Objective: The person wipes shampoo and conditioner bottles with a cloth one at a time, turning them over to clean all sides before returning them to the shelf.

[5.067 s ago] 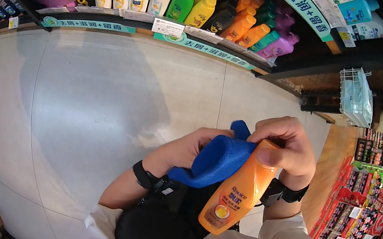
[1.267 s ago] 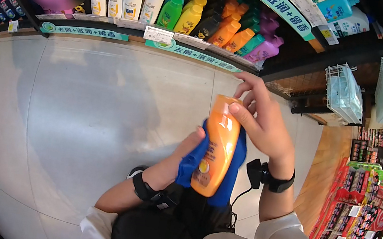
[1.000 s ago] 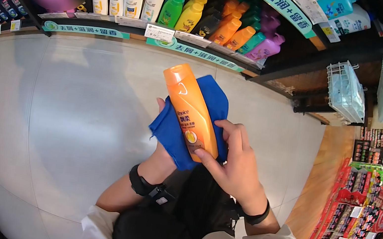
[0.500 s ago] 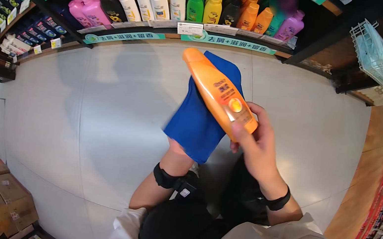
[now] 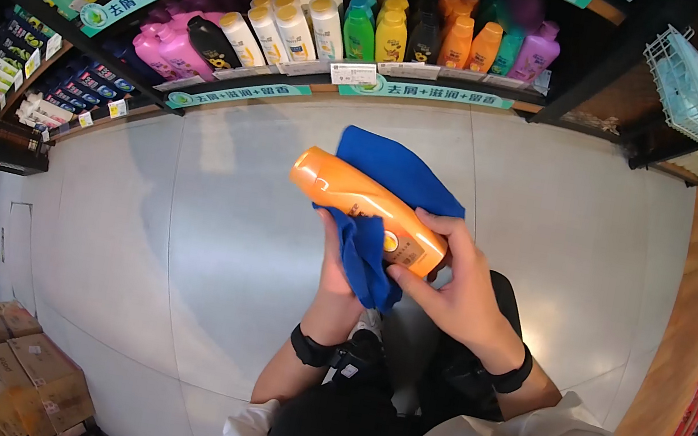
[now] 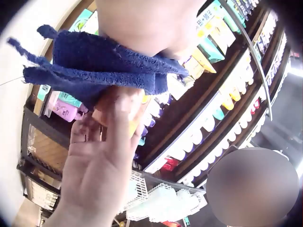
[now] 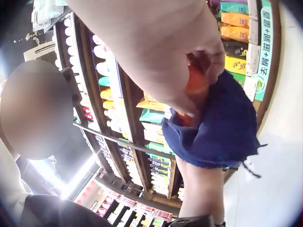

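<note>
An orange shampoo bottle [image 5: 370,199] lies slanted in front of me in the head view, cap end to the upper left. My right hand [image 5: 469,296] grips its base end, thumb on the label side. A blue cloth [image 5: 402,172] spreads behind the bottle, and its near part is folded up over the bottle's side. My left hand [image 5: 337,262] holds the cloth against the bottle from below, its fingers mostly hidden by the cloth. In the left wrist view the cloth [image 6: 102,61] hangs between both hands. The right wrist view shows the orange bottle [image 7: 195,87] between the right fingers.
Ahead stands a shelf [image 5: 297,86] with rows of shampoo bottles in several colours. A wire basket [image 5: 693,94] of pale blue packs hangs at the right. Cardboard boxes [image 5: 42,366] are stacked at the lower left on the tiled floor [image 5: 224,317].
My right hand has shifted from the cap to the base end. The bottle has tipped nearer to level, and the cloth has come up over its near side. The head view has swung left.
</note>
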A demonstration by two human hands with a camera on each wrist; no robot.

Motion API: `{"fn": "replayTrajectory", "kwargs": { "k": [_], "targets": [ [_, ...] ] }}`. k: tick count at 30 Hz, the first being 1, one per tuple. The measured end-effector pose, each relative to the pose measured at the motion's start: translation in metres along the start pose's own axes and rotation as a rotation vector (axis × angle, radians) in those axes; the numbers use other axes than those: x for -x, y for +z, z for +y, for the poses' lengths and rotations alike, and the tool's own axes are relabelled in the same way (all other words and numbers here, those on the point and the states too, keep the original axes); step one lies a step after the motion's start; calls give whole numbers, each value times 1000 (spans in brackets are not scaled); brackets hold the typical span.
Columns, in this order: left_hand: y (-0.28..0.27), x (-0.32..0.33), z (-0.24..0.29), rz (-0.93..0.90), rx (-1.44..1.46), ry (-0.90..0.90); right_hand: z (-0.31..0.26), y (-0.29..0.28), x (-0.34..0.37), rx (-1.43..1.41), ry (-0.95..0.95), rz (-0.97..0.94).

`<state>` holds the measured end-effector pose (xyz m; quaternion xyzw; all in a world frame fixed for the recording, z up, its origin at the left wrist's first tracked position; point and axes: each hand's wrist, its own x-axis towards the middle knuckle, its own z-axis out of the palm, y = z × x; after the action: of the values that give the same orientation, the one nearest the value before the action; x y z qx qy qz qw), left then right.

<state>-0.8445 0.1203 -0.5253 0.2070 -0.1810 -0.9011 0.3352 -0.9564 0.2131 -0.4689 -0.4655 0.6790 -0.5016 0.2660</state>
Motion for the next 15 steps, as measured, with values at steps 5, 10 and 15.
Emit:
{"fn": "replayTrajectory", "kwargs": {
  "k": [5,10,15],
  "targets": [
    [-28,-24,14,-122,637,-60,12,-11,-14,324,-203,-4],
    [-27,-45,10,-100,417,-10,17,-14,-28,-594,431,-12],
    [-11,-61,10,-158,538,-123,40,-25,-31,-1144,776,-162]
  ]
}}
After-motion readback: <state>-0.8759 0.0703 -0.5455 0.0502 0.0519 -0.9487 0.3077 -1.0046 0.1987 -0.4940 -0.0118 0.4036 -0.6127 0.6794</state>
